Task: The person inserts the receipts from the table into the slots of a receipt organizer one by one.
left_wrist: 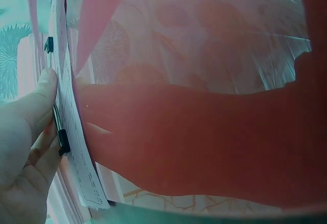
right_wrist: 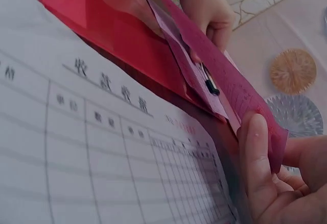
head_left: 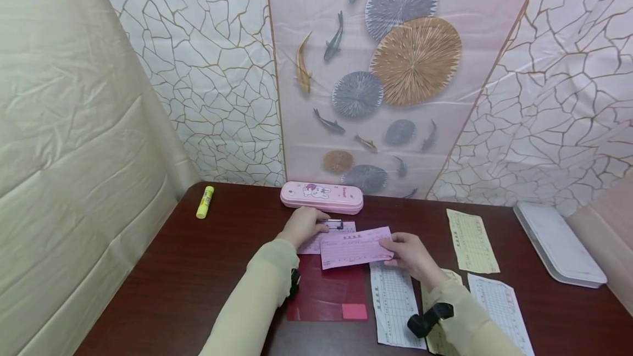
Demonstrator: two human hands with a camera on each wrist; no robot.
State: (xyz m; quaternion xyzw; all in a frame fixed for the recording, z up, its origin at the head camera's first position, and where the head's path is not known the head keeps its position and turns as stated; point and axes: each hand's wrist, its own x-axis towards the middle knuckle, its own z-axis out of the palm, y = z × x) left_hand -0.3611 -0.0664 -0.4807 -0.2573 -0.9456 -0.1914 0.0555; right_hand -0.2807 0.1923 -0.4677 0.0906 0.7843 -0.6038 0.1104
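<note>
A clear red folder lies on the table, a pink label at its near corner. Along its far edge is a metal clip with black ends, above a pink printed slip. My left hand grips the folder's edge at this clip; in the left wrist view the thumb is on one side and fingers on the other. Another pink receipt slip is pinched at its right end between thumb and fingers of my right hand. It hangs tilted over the folder, its left part overlapping the clipped slip.
White receipt sheets and yellow ones lie at the right, partly under the right forearm. A pink pencil case stands at the back edge, a yellow glue stick at the far left, a white flat case at the far right.
</note>
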